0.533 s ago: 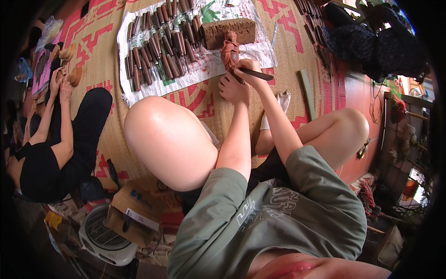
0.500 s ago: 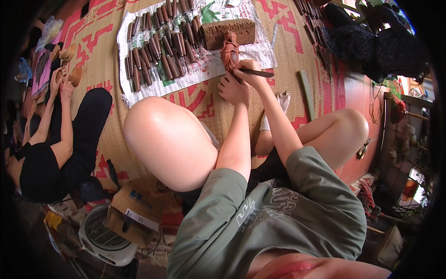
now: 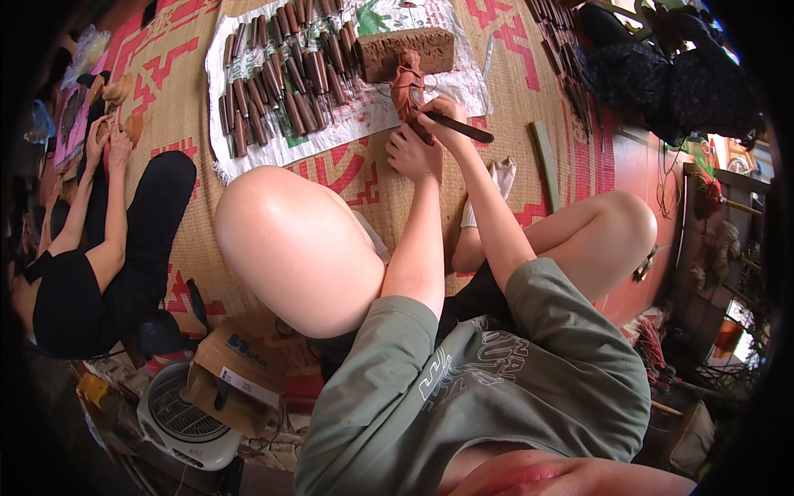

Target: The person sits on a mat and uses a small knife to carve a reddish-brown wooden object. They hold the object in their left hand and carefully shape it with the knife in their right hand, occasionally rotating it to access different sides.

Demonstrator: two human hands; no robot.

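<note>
A reddish carved wooden figurine (image 3: 407, 89) leans its upper end against a thick brown block (image 3: 407, 54) with a carved face. Around the figurine's lower end closes my left hand (image 3: 413, 155), which steadies it. My right hand (image 3: 443, 117) grips a slim carving tool (image 3: 463, 127). The tool's dark handle sticks out to the right, and its working end is hidden by my fingers at the figurine's lower part. To the left, several carving chisels (image 3: 317, 73) with brown wooden handles lie in rows on a white printed sheet (image 3: 234, 165).
My bent knees flank the work on a woven red-patterned mat (image 3: 356, 178). A greenish strip (image 3: 545, 165) lies at right, with more tools (image 3: 566, 66) beyond. At far left another person's hands (image 3: 112, 140) work on a wooden piece. A cardboard box (image 3: 240, 372) and a fan (image 3: 186, 413) stand lower left.
The outer end of the tool's handle has dipped slightly down and right as my right hand shifted a little. My left hand stays on the figurine.
</note>
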